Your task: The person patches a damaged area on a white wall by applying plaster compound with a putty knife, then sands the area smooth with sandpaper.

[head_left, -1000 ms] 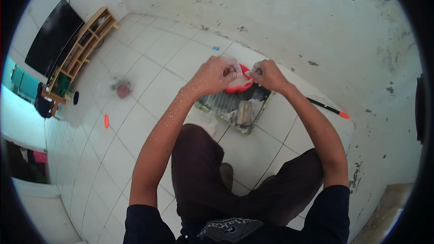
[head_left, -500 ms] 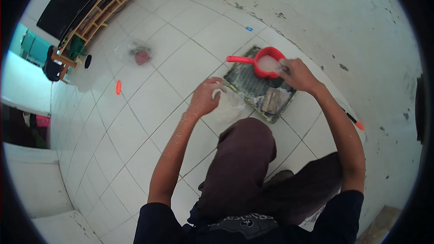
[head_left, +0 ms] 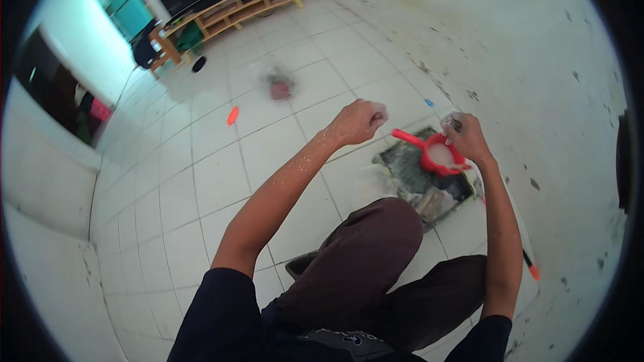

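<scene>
My left hand [head_left: 364,121] hovers over the floor to the left of the dipper, its fingers curled closed and dusted white. What it holds, if anything, is hidden. My right hand [head_left: 465,137] is at the far rim of a red plastic dipper [head_left: 429,155], fingers closed and coated white. I cannot make out anything between them. Milky liquid fills part of the dipper, which stands on a dark, white-smeared tray [head_left: 410,169] with its handle pointing left. A grey-brown block [head_left: 433,205] lies at the tray's near end. Beside the tray sits a clear bag of white powder [head_left: 373,183].
A chipped white wall [head_left: 523,80] runs along the right, with an orange-tipped tool [head_left: 532,268] by its foot. Across the tiles lie a blue scrap [head_left: 429,102], an orange object [head_left: 233,115] and a plastic bag with something reddish [head_left: 280,89]. A wooden TV stand [head_left: 248,5] is farther back.
The view has turned left and tilted up. My left hand has lifted and reached farther forward, its fingers curling tighter. My right hand has shifted from the dipper's right side to its far rim.
</scene>
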Available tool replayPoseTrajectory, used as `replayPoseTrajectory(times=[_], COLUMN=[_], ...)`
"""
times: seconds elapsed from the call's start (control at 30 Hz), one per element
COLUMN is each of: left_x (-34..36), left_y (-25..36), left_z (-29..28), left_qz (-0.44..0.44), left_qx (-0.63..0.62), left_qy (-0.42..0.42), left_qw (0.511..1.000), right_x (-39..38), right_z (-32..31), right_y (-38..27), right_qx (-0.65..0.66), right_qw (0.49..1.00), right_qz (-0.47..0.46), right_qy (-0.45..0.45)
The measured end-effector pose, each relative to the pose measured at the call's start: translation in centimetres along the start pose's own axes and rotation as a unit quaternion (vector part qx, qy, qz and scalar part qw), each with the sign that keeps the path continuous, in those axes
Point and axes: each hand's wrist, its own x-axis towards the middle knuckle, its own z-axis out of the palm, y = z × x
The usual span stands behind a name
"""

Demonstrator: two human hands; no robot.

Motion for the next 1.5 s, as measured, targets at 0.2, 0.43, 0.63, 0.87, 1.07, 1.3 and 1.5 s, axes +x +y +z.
replayPoseTrajectory(times=[0.2, 0.43, 0.63, 0.87, 1.07, 1.3, 1.5], left_x=[-1.6, -0.8, -3.1, -4.5, -10.8, -17.8, -17.3], left_y=[-9.8, -36.5, -48.9, -39.8, -25.5, -19.7, -22.2], left_z=[-5.1, -15.3, -14.8, -2.3, 0.6, 6.1, 6.2], left_qz=[-0.088, -0.299, -0.338, -0.253, -0.163, -0.232, -0.236], left_qx=[0.044, 0.172, 0.251, 0.071, 0.031, -0.346, -0.397], left_qy=[0.085, 0.222, 0.219, 0.232, 0.275, 0.242, 0.253], left_qw=[0.992, 0.912, 0.880, 0.937, 0.947, 0.876, 0.850], right_x=[0.3, 0.3, 2.5, 4.1, 6.0, 6.8, 5.4], right_z=[3.9, 5.2, 5.0, 7.1, 13.8, 27.4, 33.9], right_y=[-6.2, -9.5, -10.3, -9.5, -10.1, -12.8, -7.9], right_qx=[-0.080, -0.139, -0.151, -0.107, -0.048, 0.036, -0.073], right_qw=[0.991, 0.972, 0.976, 0.981, 0.988, 0.988, 0.988], right_qz=[-0.040, -0.021, 0.052, 0.124, 0.076, -0.075, 0.056], right_qy=[-0.097, -0.186, -0.151, -0.101, -0.126, -0.132, -0.128])
